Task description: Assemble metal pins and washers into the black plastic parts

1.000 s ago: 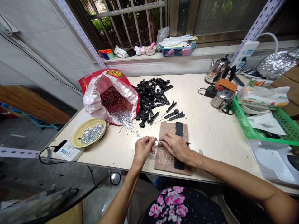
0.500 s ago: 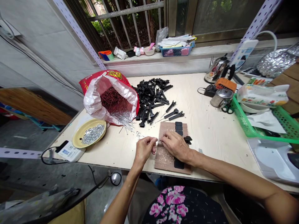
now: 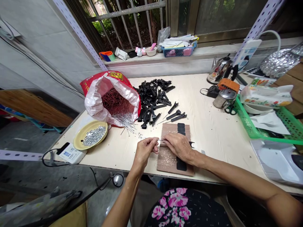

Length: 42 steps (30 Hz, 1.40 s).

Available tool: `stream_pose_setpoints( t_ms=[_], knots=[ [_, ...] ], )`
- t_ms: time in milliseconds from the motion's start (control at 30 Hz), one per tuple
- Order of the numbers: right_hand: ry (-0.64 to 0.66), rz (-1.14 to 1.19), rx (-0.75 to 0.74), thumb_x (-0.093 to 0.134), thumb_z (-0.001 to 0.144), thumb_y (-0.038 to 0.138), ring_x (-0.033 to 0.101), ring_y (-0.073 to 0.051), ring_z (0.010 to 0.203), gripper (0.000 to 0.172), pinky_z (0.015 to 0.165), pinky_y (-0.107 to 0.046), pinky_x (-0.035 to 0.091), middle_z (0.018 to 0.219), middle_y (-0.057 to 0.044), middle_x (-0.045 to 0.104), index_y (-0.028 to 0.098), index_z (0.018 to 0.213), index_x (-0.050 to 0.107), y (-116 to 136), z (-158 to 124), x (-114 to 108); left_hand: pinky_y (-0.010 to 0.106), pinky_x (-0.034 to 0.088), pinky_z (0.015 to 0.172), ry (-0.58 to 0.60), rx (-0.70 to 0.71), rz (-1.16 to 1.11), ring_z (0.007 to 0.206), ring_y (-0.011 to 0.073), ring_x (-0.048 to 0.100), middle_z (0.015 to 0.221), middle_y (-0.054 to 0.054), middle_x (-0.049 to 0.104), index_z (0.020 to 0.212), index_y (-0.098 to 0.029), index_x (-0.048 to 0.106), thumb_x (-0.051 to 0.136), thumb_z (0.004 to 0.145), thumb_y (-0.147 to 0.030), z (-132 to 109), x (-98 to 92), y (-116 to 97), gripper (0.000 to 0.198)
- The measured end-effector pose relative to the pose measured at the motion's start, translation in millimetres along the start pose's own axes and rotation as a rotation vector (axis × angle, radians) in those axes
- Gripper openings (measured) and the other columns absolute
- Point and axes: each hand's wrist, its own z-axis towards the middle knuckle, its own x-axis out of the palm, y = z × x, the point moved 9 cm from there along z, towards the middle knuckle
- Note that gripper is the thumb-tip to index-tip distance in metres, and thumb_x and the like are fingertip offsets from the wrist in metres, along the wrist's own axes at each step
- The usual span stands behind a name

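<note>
My left hand (image 3: 146, 151) pinches the end of a thin metal rod (image 3: 161, 140) between thumb and fingertips. Over the brown board (image 3: 163, 168), my right hand (image 3: 178, 146) is closed round a black plastic piece (image 3: 191, 144), whose forked end sticks out past the palm. The rod spans the small gap between both hands; where it meets the black piece is hidden by my right fingers. Black pads (image 3: 181, 165) and pale crumbs lie on the board. Beyond it are a few similar black pieces (image 3: 175, 116), some with rods, and a larger heap (image 3: 151, 94).
A red and white sack (image 3: 94, 102) of brown and silver rods lies at the left. By it stands a yellow bowl (image 3: 78, 142) of small metal parts, near a white box (image 3: 72, 154). On the right are a kettle (image 3: 219, 71), a metal cup (image 3: 223, 99) and a green basket (image 3: 251, 126).
The black piece has turned in my right hand, so its forked end now shows from another side. My left hand has shifted very slightly left, with more rod showing between the hands.
</note>
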Motion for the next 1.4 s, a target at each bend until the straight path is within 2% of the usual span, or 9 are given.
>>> stream_pose_setpoints(
  t_ms=[367,500,633,833,1000,1100,1200,1333,1400],
  knots=[
    [-0.021,-0.225,-0.095,0.041,0.095,0.021,0.05,-0.017,0.079,0.023,0.068,-0.029,0.03,0.084,-0.005,0.059,0.021,0.094,0.064,7.5,-0.5,-5.5,0.022,0.04,0.051,0.06,0.064,0.215,0.042,0.0103,0.05,0.045,-0.002,0.055,0.067,-0.015,0.063,0.06,0.077,-0.045,2.3,-0.7,-9.2,0.032],
    [-0.021,-0.156,-0.083,0.041,0.095,0.025,0.051,-0.015,0.076,0.023,0.067,-0.028,0.033,0.083,-0.005,0.058,0.022,0.097,0.064,4.2,2.1,-7.5,0.021,0.037,0.047,0.056,0.065,0.216,0.038,0.0087,0.045,0.042,-0.004,0.051,0.064,-0.015,0.061,0.057,0.078,-0.046,3.2,0.2,-11.8,0.035],
    [0.001,-0.078,0.004,0.039,0.096,0.03,0.055,-0.014,0.074,0.027,0.065,-0.026,0.037,0.085,-0.004,0.059,0.021,0.099,0.064,-1.2,4.7,-8.7,0.021,0.039,0.05,0.045,0.092,0.164,0.044,0.0089,0.048,0.052,-0.003,0.056,0.079,-0.014,0.066,0.056,0.081,-0.043,2.6,1.7,-14.0,0.032],
    [-0.011,0.072,0.046,0.039,0.096,0.028,0.059,-0.013,0.077,0.025,0.065,-0.023,0.042,0.091,-0.004,0.061,0.021,0.104,0.061,0.5,7.6,-15.4,0.023,0.042,0.059,-0.077,0.239,0.209,0.05,0.0107,0.052,0.053,-0.004,0.055,0.092,-0.016,0.069,0.057,0.08,-0.039,-1.9,-4.7,-26.8,0.028],
    [0.03,0.153,0.049,0.037,0.096,0.029,0.059,-0.013,0.077,0.025,0.065,-0.023,0.043,0.089,-0.004,0.061,0.021,0.099,0.06,-0.7,8.8,-15.4,0.023,0.042,0.059,-0.043,0.327,0.303,0.048,0.0099,0.05,0.058,-0.003,0.055,0.09,-0.018,0.07,0.053,0.084,-0.036,-5.3,-1.2,-37.1,0.026],
    [0.03,0.093,0.043,0.037,0.096,0.029,0.058,-0.014,0.076,0.025,0.065,-0.024,0.041,0.087,-0.004,0.062,0.02,0.098,0.06,1.9,7.6,-16.8,0.024,0.041,0.059,-0.063,0.455,0.432,0.051,0.0104,0.05,0.067,0.0,0.057,0.091,-0.02,0.07,0.052,0.085,-0.032,-10.3,0.1,-48.0,0.023],
    [0.006,0.002,0.038,0.04,0.095,0.029,0.057,-0.016,0.077,0.023,0.064,-0.026,0.039,0.089,-0.007,0.062,0.019,0.098,0.06,4.0,6.6,-19.3,0.024,0.041,0.057,-0.044,0.487,0.462,0.051,0.0106,0.049,0.068,0.001,0.056,0.093,-0.02,0.069,0.049,0.087,-0.03,-12.2,2.4,-49.2,0.023],
    [0.15,0.248,0.129,0.032,0.097,0.033,0.053,-0.011,0.06,0.036,0.054,-0.022,0.036,0.07,-0.001,0.06,0.018,0.083,0.061,-7.9,6.8,-4.3,0.024,0.042,0.061,-0.076,0.54,0.522,0.055,0.0113,0.051,0.075,0.003,0.059,0.095,-0.021,0.069,0.051,0.087,-0.028,-16.4,3.0,-54.0,0.021],
    [0.185,0.359,0.131,0.032,0.097,0.034,0.053,-0.011,0.059,0.036,0.053,-0.021,0.037,0.069,0.001,0.06,0.018,0.085,0.062,-9.9,7.5,-0.3,0.025,0.042,0.062,-0.081,0.531,0.522,0.055,0.0113,0.052,0.075,0.003,0.06,0.094,-0.021,0.069,0.052,0.086,-0.029,-15.5,3.0,-54.3,0.021]
  ],
)
